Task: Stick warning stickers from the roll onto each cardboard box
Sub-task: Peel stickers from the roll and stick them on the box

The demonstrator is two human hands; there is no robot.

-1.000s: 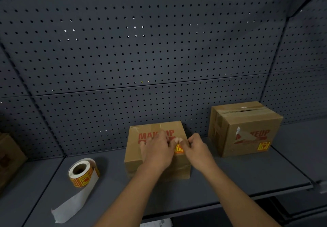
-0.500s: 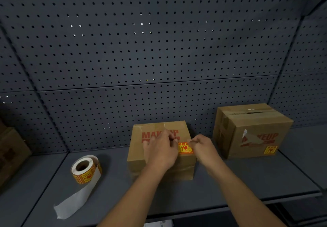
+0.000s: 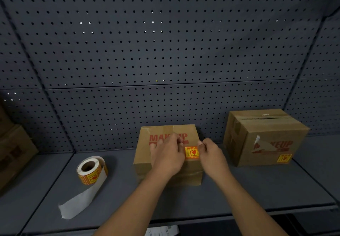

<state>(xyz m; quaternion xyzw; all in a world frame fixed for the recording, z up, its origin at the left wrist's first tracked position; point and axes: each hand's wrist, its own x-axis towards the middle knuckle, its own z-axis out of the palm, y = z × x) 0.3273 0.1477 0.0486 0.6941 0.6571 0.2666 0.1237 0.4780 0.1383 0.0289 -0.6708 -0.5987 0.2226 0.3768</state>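
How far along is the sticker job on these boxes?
Done: the right box carries a sticker. In hand: the left hand and right hand touch a new sticker on the middle box. Left: the far-left box, no sticker visible.

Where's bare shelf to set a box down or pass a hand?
Bare grey metal shelf lies in front of the right brown cardboard box, and between the yellow sticker roll and the middle brown cardboard box. Crowded: left hand and right hand on the middle box's front; the roll's white backing strip trails forward.
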